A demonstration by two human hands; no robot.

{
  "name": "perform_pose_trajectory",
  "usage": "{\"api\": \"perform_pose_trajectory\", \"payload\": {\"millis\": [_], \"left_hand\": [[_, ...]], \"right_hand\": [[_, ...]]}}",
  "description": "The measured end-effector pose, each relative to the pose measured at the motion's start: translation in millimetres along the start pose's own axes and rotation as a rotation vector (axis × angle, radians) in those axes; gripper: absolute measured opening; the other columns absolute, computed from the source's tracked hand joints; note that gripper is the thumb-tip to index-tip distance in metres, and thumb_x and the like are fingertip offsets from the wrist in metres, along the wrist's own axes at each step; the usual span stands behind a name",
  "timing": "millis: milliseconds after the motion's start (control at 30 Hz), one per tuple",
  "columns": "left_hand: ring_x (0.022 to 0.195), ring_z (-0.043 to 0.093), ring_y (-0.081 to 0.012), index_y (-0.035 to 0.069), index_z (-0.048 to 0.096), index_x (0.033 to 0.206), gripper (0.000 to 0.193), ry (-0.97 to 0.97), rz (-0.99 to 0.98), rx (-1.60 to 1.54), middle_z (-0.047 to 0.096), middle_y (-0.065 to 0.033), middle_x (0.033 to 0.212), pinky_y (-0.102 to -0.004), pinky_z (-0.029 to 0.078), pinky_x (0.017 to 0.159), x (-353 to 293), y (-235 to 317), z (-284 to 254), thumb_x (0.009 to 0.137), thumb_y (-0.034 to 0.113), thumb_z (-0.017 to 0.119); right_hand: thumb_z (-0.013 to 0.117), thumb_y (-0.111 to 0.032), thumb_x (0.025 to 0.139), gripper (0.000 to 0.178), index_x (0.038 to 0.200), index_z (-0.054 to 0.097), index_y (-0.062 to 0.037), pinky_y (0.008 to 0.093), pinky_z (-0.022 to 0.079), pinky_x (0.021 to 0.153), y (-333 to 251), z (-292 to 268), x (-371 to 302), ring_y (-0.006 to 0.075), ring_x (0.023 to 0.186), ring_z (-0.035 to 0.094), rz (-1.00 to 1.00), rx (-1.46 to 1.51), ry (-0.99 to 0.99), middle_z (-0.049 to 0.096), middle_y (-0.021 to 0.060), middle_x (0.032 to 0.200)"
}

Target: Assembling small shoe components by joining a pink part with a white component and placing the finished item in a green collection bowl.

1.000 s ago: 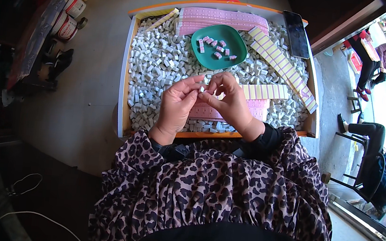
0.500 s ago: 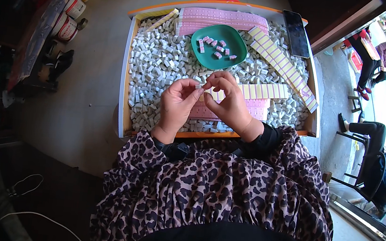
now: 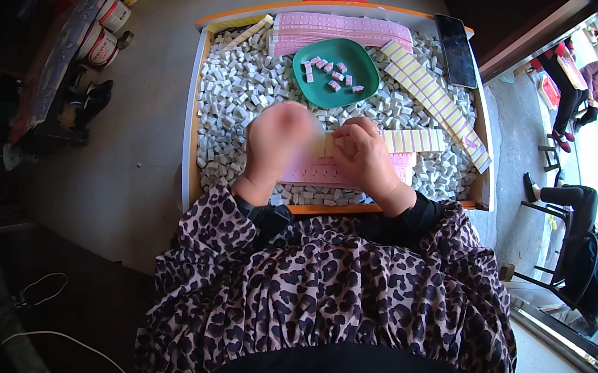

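Right hand point(image 3: 367, 160) apparently on strip point(image 3: 416, 140)

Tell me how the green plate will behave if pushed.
The green plate may wobble or tilt, since it sits on loose white blocks. The small pink pieces could slide, as they lie scattered on its open surface. It looks like thin plastic, so it is probably light.

I am wearing a leopard-print blouse point(image 3: 355, 272), black on pinkish beige. Inside the orange-rimmed tray point(image 3: 333, 209), blocks point(image 3: 232, 92) are showing whitish and a plate point(image 3: 317, 92) green. At twelve o'clock, sheets point(image 3: 344, 30) are showing pink; at two, a phone point(image 3: 454, 51), black; at three, strips point(image 3: 439, 105) are bearing purple stripes on yellow.
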State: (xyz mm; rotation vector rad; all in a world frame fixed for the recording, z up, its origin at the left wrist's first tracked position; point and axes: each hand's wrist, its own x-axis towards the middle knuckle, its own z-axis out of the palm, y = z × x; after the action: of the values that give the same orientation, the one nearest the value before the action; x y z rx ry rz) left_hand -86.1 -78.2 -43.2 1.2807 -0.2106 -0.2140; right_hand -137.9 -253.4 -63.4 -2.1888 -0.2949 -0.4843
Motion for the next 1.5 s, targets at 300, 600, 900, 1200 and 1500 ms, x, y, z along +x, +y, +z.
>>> {"api": "perform_pose_trajectory", "payload": {"millis": [300,600,900,1200,1500], "left_hand": [[0.073,0.061,-0.0155,-0.002,0.059,0.1,0.016,0.017,0.216,0.296,0.064,-0.0099,0.085,-0.0255,0.05,0.068,62.6,2.3,7.4,0.089,0.009,0.06],[0.086,0.057,-0.027,0.001,0.063,0.09,0.014,0.022,0.547,1.042,0.061,-0.0098,0.085,-0.0368,0.045,0.078,4.8,12.2,-24.1,0.078,0.008,0.067],[0.079,0.055,-0.0294,0.003,0.063,0.083,0.008,0.052,0.456,1.145,0.056,-0.0101,0.079,-0.0376,0.044,0.073,-21.8,-9.5,-35.2,0.076,0.005,0.066],[0.08,0.054,-0.029,0.003,0.062,0.082,0.006,0.041,0.452,1.146,0.056,-0.0091,0.08,-0.0379,0.044,0.073,-16.7,-14.5,-36.0,0.077,0.004,0.064],[0.08,0.055,-0.0278,0.004,0.061,0.077,0.009,0.077,0.264,0.976,0.057,-0.0084,0.078,-0.0372,0.045,0.072,-14.4,-8.7,-39.2,0.076,0.009,0.069]], "right_hand": [[0.068,-0.005,0.071,0.025,0.095,0.06,-0.0015,0.0378,0.048,0.081,1.1,2.1,-3.0,0.0333,0.095,0.055,0.016,-0.02,-0.077,0.056,0.0135,0.099],[0.067,-0.01,0.073,0.025,0.096,0.06,-0.0045,0.0406,0.047,0.079,-15.0,19.1,18.4,0.0327,0.092,0.054,-0.154,-0.158,-0.166,0.054,0.012,0.096],[0.063,-0.01,0.074,0.024,0.098,0.06,-0.0058,0.0379,0.048,0.073,-10.7,37.8,28.5,0.0279,0.09,0.055,-0.163,-0.196,-0.322,0.053,0.0103,0.09],[0.063,-0.01,0.072,0.026,0.097,0.059,-0.0041,0.0378,0.049,0.077,-17.9,24.2,15.5,0.0271,0.09,0.056,-0.345,-0.399,-0.356,0.054,0.0103,0.095],[0.063,0.005,0.076,0.024,0.095,0.05,-0.003,0.0301,0.049,0.082,-12.6,-7.7,5.4,0.0238,0.098,0.055,-0.127,0.349,-0.429,0.053,0.0107,0.105]]}}
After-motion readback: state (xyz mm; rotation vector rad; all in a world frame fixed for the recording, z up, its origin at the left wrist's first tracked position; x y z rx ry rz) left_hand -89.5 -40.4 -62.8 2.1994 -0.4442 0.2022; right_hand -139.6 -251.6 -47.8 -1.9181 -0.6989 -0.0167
